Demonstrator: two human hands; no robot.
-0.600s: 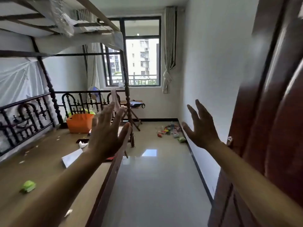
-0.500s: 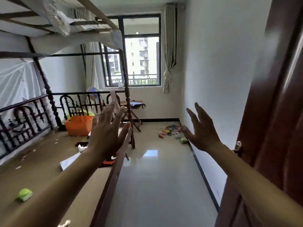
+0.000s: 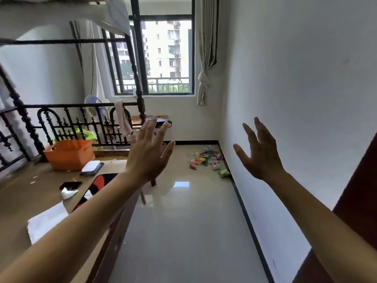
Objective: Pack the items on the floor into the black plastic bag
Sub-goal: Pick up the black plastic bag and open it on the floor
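A pile of small colourful packets and cans lies on the shiny floor at the far end of the room, against the right wall below the window. A green packet lies a little nearer than the pile. My left hand is raised in front of me, fingers spread, holding nothing. My right hand is also raised with spread fingers, empty, near the white wall. Both hands are well short of the pile. No black plastic bag is in view.
A wooden bed platform fills the left, with an orange basket, papers, a phone and a black metal railing. A small table stands under the window. A brown door is at the right edge.
The view has moved forward into the room, past the door. The pile on the floor looks closer. Both hands stay raised and spread.
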